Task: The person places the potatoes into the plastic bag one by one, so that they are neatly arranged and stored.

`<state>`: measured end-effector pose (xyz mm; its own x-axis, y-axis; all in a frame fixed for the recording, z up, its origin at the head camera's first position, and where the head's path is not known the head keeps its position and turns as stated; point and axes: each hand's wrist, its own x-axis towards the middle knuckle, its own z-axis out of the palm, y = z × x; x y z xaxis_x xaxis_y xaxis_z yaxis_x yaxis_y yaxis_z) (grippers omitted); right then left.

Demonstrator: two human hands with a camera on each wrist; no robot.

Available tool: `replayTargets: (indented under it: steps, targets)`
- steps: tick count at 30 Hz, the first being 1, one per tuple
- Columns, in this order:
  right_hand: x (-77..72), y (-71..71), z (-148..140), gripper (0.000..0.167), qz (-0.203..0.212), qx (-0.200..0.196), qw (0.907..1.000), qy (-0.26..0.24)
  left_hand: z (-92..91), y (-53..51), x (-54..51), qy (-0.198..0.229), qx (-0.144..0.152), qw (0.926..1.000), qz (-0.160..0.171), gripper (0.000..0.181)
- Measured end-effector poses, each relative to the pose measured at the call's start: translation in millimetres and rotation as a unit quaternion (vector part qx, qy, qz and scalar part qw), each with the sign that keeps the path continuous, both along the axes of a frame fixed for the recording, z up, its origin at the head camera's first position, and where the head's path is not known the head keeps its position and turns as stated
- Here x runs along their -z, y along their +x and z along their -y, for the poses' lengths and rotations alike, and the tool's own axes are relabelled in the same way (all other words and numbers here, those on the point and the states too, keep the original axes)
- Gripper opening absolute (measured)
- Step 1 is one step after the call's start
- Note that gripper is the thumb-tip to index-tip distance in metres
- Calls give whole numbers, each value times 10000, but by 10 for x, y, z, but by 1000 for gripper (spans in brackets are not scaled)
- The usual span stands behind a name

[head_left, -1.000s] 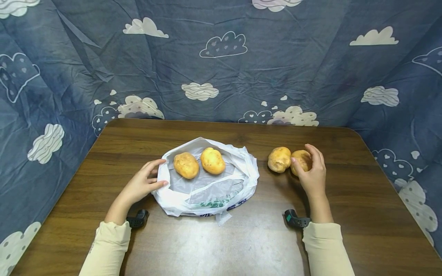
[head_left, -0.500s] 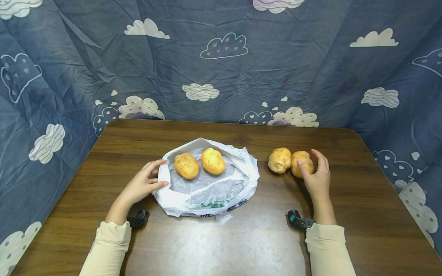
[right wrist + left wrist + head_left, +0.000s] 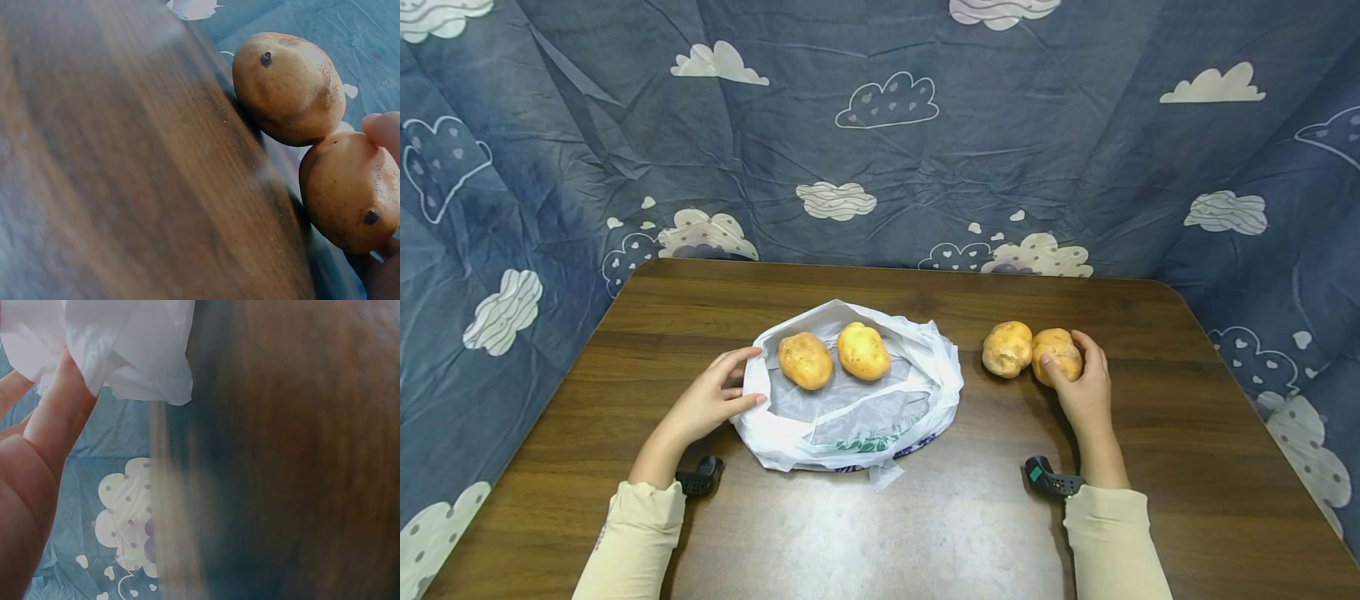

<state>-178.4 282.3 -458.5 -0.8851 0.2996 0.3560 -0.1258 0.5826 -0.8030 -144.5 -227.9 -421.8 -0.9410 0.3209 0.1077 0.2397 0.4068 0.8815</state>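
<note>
Head view showed the left hand (image 3: 703,402) pinching the bag (image 3: 767,433), perhaps to hold it wide around two potatoes (image 3: 806,360); the right hand (image 3: 1088,398) hugged a third potato (image 3: 1054,353) on the table (image 3: 955,525), touching the fourth potato (image 3: 1007,349).

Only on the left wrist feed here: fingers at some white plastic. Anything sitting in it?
Observer: Yes, the head view shows a browner potato and a yellower potato inside the open white bag.
Operator: Where's the right hand?
Observer: Off to the bag's right, with thumb and finger gripping the rightmost potato.
Operator: Is that one clear of everything else?
Observer: No, in the right wrist view a fourth potato appears to touch it.
</note>
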Motion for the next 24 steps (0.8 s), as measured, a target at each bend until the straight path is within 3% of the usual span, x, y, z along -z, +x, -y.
replayTargets:
  steps: [11,24]
  targets:
    - [-9,8,17,62,166,-16,9998,80,5,-2,-5,96,24,9999,26,64]
    - [6,-2,14,62,75,-5,10000,31,0,-6,6,89,9,9999,72,64]
